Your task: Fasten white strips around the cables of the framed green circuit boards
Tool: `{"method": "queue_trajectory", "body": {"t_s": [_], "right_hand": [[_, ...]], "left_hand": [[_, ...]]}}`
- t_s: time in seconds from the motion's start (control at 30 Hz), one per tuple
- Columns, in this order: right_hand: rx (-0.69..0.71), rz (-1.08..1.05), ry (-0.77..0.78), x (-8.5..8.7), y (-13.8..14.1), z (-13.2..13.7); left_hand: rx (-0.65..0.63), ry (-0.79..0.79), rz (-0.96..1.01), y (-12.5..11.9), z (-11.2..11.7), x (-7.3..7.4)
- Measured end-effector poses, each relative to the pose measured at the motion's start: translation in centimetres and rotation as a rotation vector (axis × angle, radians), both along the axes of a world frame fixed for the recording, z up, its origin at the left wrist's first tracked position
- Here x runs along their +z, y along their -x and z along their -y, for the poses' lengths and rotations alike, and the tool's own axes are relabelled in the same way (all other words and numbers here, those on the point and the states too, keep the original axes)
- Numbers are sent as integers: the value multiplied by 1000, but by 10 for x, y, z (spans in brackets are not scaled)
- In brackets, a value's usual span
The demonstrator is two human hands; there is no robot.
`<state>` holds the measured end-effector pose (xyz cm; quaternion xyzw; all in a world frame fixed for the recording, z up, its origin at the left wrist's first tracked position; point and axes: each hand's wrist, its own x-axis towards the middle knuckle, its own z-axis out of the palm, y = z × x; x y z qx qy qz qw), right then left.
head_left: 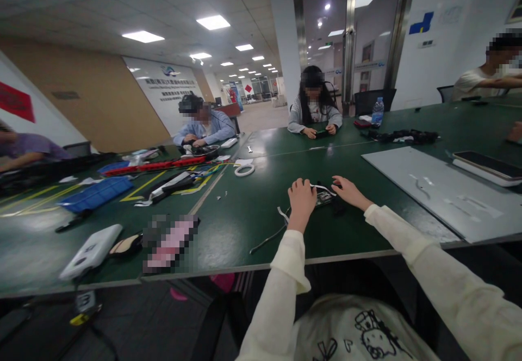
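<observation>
My left hand [300, 198] is closed, its fingers curled over the left end of a small dark device [324, 198] that lies on the green table [244, 225]. My right hand [346, 191] grips the same device from the right, fingers bent around it. A thin white strip [322, 187] runs between the two hands over the device. A thin dark cable [269, 238] trails from the device toward the table's near edge. Both arms wear cream sleeves.
A grey board [440, 192] lies to the right, with a phone [487, 165] beyond it. A tape roll [244, 169], a blue tray [95, 193] and a white case [92, 251] lie to the left. Several people sit around the table.
</observation>
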<state>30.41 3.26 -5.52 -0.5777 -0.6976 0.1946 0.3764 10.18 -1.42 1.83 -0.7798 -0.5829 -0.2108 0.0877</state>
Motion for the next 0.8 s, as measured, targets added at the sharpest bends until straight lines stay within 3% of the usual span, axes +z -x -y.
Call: {"method": "queue_trajectory", "body": {"t_s": [0.17, 0.4, 0.47, 0.57, 0.67, 0.8], "right_hand": [[12, -2, -28, -2, -3, -1], [-51, 116, -131, 7, -20, -2], [-228, 208, -230, 13, -42, 3], [-719, 234, -353, 16, -91, 16], [-1125, 170, -304, 3, -139, 31], [-1271, -32, -107, -21, -171, 40]], "left_hand": [[-4, 72, 31, 3, -9, -26], [-47, 122, 97, 8, -14, -29], [-44, 130, 108, 9, -15, -29], [-47, 151, 121, 10, -14, -29], [-60, 172, 130, 12, -14, -28], [-70, 187, 142, 13, -16, -28]]}}
